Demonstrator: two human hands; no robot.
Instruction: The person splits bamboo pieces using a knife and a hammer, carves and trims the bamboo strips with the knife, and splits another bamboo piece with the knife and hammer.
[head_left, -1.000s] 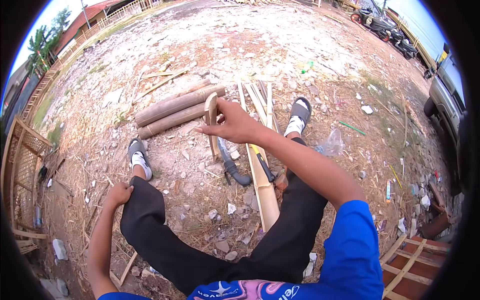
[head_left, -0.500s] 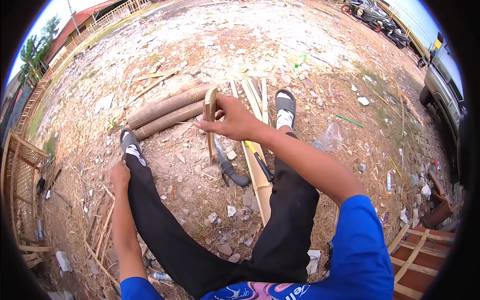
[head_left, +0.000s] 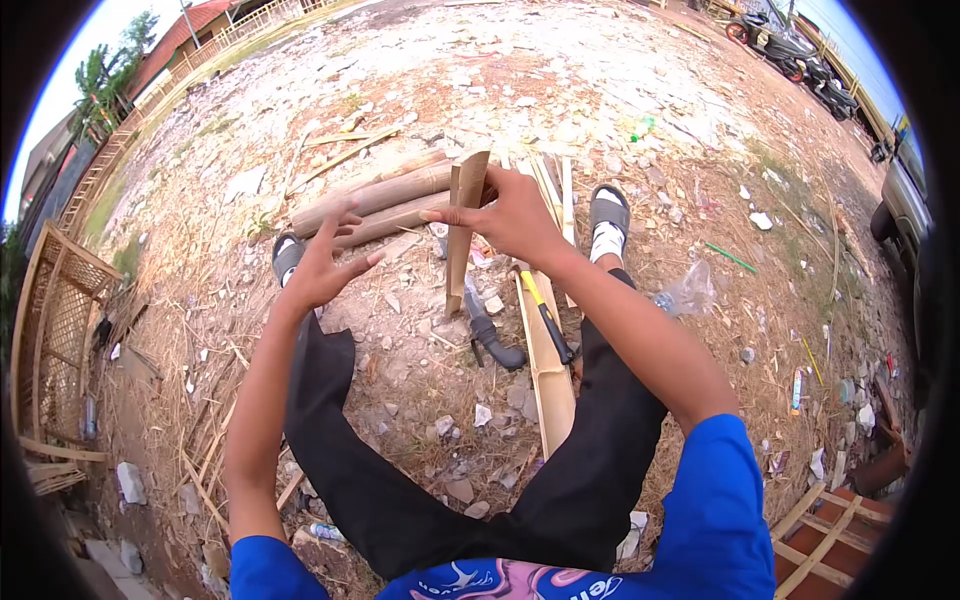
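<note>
My right hand [head_left: 515, 218] grips a short split bamboo piece [head_left: 461, 240] near its top, holding it upright between my legs. To the left, my left hand [head_left: 325, 262] hovers with fingers spread, holding nothing and apart from the bamboo. Just behind the piece's lower end lies a blade tool with a dark curved handle [head_left: 498, 342]; part of its blade is hidden. A yellow-and-black handled tool [head_left: 544, 315] rests on a long split bamboo length [head_left: 555, 405] beside my right leg.
Thick bamboo poles [head_left: 390, 208] lie across the ground ahead, near my feet. Thin strips [head_left: 345, 160] lie beyond them. A clear plastic bag [head_left: 690, 290] sits right of my leg. A woven bamboo frame [head_left: 60, 330] stands at left, a vehicle [head_left: 905, 200] at right.
My left hand has left my left leg and risen toward the bamboo piece, its fingers opening. The piece has turned in my right hand, showing more of its broad face. The view has shifted slightly left.
</note>
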